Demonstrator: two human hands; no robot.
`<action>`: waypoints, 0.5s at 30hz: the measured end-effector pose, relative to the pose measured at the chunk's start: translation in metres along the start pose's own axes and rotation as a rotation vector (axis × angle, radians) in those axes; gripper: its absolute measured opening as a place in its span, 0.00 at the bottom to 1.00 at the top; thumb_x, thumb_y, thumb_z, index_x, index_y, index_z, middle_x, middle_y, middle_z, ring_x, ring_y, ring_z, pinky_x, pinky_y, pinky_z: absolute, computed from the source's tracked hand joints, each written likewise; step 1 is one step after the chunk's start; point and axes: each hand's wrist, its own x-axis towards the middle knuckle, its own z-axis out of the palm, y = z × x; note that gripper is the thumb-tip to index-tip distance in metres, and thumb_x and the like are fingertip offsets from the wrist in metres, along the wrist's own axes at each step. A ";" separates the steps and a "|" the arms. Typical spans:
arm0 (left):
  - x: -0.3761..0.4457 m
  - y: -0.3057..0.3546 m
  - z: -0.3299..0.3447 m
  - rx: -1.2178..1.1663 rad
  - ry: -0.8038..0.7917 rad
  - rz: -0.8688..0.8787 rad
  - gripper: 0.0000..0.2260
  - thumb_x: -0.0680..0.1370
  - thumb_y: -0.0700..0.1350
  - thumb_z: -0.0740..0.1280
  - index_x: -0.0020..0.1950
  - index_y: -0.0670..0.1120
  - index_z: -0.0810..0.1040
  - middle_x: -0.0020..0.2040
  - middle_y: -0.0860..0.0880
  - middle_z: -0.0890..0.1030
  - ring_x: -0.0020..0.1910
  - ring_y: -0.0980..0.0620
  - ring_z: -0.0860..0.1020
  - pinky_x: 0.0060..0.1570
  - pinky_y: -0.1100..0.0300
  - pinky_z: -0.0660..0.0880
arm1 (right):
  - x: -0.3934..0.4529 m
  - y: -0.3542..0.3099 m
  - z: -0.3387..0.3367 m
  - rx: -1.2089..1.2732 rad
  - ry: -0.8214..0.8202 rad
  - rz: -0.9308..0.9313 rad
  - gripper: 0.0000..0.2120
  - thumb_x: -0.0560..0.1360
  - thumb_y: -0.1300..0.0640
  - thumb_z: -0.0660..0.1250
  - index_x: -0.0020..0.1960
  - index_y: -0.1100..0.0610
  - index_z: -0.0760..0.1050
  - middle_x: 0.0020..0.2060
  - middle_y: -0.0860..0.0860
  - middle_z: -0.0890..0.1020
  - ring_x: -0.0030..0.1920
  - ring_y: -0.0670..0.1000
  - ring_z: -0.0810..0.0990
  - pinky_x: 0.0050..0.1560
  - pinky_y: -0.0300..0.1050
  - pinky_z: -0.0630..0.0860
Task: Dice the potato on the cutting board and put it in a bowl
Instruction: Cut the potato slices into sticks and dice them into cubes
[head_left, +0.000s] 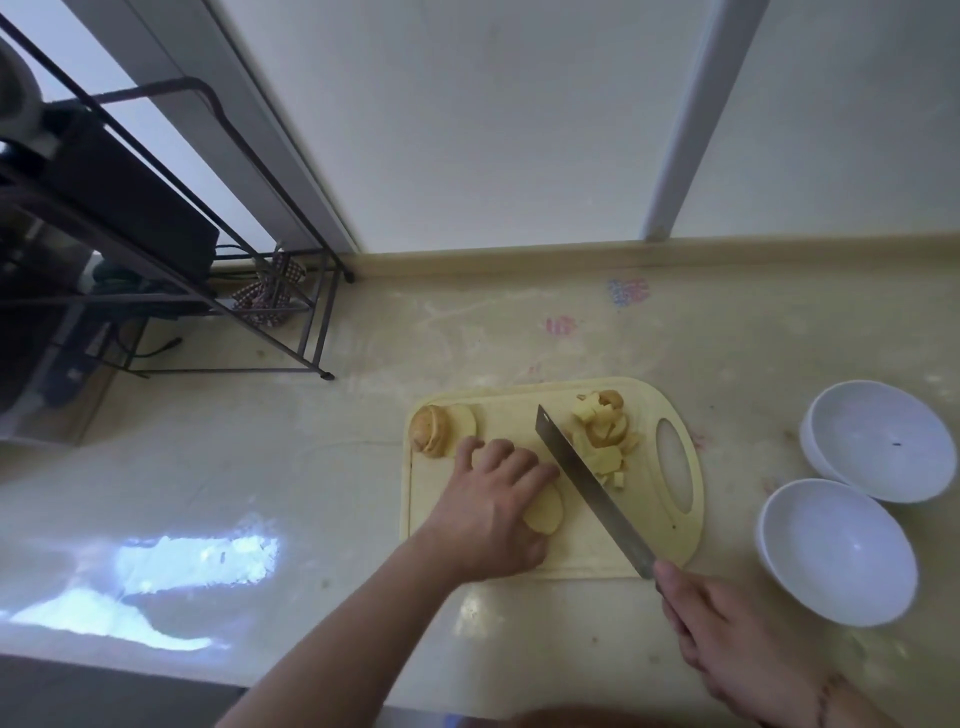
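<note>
Head view, items as we find them:

- Cutting board (644, 525): pale plastic, flat on the counter (311, 467).
- Potato slices (544, 512): a stack under our left hand (493, 512). The fingers are curled over the top, pressing down, with the fingertips just beside the blade. We judge the cut faces wet and slippery and the flesh firm, so the hold belongs on top, knuckles forward, tips tucked back.
- Knife (592, 491): a broad blade, laid diagonally across the board. Our right hand (727, 639) is wrapped round the handle, which the fingers hide.
- Diced pieces (605, 436): a loose pile beyond the blade, away from the left fingers. Light and apt to scatter, they are best scooped up.
- Potato end piece (431, 431): skin on, lying just past the left fingertips.
- Bowls (836, 551): two, white, well to the right of the knife hand, with no potato in them.
</note>
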 end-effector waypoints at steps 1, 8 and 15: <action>-0.006 0.008 0.008 -0.031 0.043 -0.036 0.32 0.68 0.61 0.66 0.70 0.52 0.71 0.62 0.50 0.75 0.63 0.44 0.72 0.65 0.40 0.66 | 0.000 0.001 0.001 -0.014 0.005 -0.008 0.30 0.70 0.27 0.53 0.30 0.53 0.64 0.21 0.49 0.64 0.22 0.51 0.61 0.23 0.38 0.59; -0.027 0.018 0.044 -0.272 0.345 -0.031 0.15 0.77 0.50 0.69 0.63 0.49 0.78 0.65 0.46 0.74 0.61 0.43 0.73 0.60 0.50 0.72 | -0.002 0.003 0.013 -0.152 0.042 -0.118 0.27 0.69 0.31 0.50 0.29 0.54 0.65 0.20 0.48 0.69 0.23 0.44 0.67 0.32 0.42 0.66; -0.023 0.020 0.044 -0.271 0.375 -0.030 0.12 0.78 0.49 0.70 0.60 0.47 0.80 0.63 0.46 0.76 0.57 0.42 0.74 0.56 0.48 0.75 | -0.015 -0.009 0.006 -0.310 0.120 -0.185 0.24 0.79 0.44 0.57 0.31 0.60 0.69 0.23 0.46 0.74 0.31 0.46 0.74 0.42 0.41 0.72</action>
